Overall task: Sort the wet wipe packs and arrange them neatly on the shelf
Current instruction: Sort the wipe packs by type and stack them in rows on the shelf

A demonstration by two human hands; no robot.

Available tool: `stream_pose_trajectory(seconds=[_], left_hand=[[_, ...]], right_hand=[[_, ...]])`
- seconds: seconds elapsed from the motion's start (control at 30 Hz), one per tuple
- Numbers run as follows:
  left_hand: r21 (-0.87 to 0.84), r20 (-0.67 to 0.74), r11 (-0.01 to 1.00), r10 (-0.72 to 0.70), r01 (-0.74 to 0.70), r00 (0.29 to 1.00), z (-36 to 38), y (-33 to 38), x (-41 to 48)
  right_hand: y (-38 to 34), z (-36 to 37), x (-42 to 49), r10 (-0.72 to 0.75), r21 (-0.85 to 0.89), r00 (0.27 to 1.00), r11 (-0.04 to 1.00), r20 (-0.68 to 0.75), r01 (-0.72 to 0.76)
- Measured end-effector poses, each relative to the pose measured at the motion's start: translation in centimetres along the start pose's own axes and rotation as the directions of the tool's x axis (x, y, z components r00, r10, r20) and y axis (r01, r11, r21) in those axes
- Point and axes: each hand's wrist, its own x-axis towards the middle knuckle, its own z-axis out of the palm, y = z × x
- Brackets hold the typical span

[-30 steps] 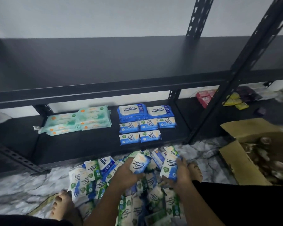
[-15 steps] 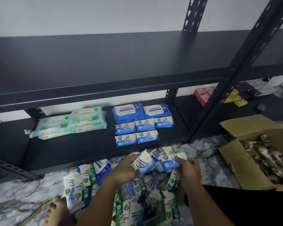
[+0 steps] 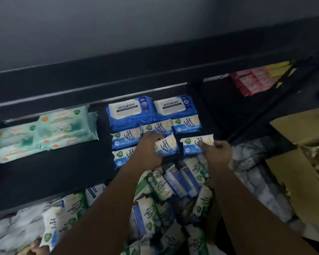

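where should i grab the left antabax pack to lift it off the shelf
Grip the left antabax pack by its left end, probably, coming from the gap beside the green packs. It lies flat; its right side butts the other antabax pack, small blue packs crowd its front edge, and the upper shelf hangs over it. Only the left end looks free to pinch.

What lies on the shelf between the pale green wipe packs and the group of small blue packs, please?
Nothing: in the head view a narrow strip of bare black shelf separates the pale green packs from the small blue packs.
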Motion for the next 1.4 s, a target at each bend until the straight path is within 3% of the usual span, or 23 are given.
stream_pose_trajectory(seconds=[0.13,0.27,0.43,0.63,0.8,0.87,0.93,1.0,1.07,1.17,1.27,1.4], left_hand=[[0.044,0.037,0.999,0.028,-0.03,0.999,1.2,-1.9,1.7],[0.251,-0.024,0.968,0.011,-0.005,1.0,1.6,-2.9,1.5],[0.307,-0.134,0.95,0.097,-0.051,0.986,2.9,-3.9,1.2],[0.279,-0.18,0.96,0.087,-0.034,0.98,3.2,-4.1,0.7],[0.04,-0.422,0.994,-0.077,0.103,0.903,2.8,-3.1,-3.8],[-0.08,-0.363,0.955,-0.295,0.286,0.884,3.5,-2.6,-6.7],[-0.134,-0.188,0.861,-0.508,0.491,0.84,4.8,-2.3,-8.9],[-0.221,0.077,0.744,-0.631,0.631,0.772,6.6,-1.9,-9.7],[-0.253,0.244,0.703,-0.619,0.665,0.747,8.1,-0.6,-9.4],[-0.183,0.262,0.739,-0.599,0.649,0.756,10.1,1.7,-8.0],[-0.174,0.229,0.743,-0.608,0.647,0.76,11.4,2.8,-6.5],[0.087,0.151,0.764,-0.645,0.64,0.749,13.1,1.4,-5.0]], right_hand=[[0.6,1.6,2.7,-0.074,-0.113,0.997,0.991,0.002,0.074],[1.4,2.6,3.4,-0.139,-0.291,0.988,0.945,0.06,0.15],[2.1,3.3,3.3,-0.201,-0.426,0.977,0.879,0.075,0.213],[2.2,3.2,2.9,-0.172,-0.533,0.984,0.829,0.045,0.169],[1.9,1.3,-0.2,-0.223,-0.472,0.97,0.868,-0.098,0.151],[2.3,0.0,-2.0,-0.12,-0.475,0.989,0.878,-0.087,0.065],[1.5,-2.0,-4.3,0.032,-0.579,0.999,0.815,0.024,-0.012],[0.5,-4.0,-6.4,0.126,-0.742,0.975,0.669,0.181,0.051],[-2.0,-4.5,-9.1,0.181,-0.854,0.936,0.487,0.302,0.181],[3.4,-5.4,-7.0,0.243,-0.907,0.898,0.311,0.366,0.285],[7.6,-4.7,-5.2,0.167,-0.874,0.878,0.285,0.449,0.393],[9.5,-4.6,-3.4,0.175,-0.858,0.851,0.251,0.495,0.448]])
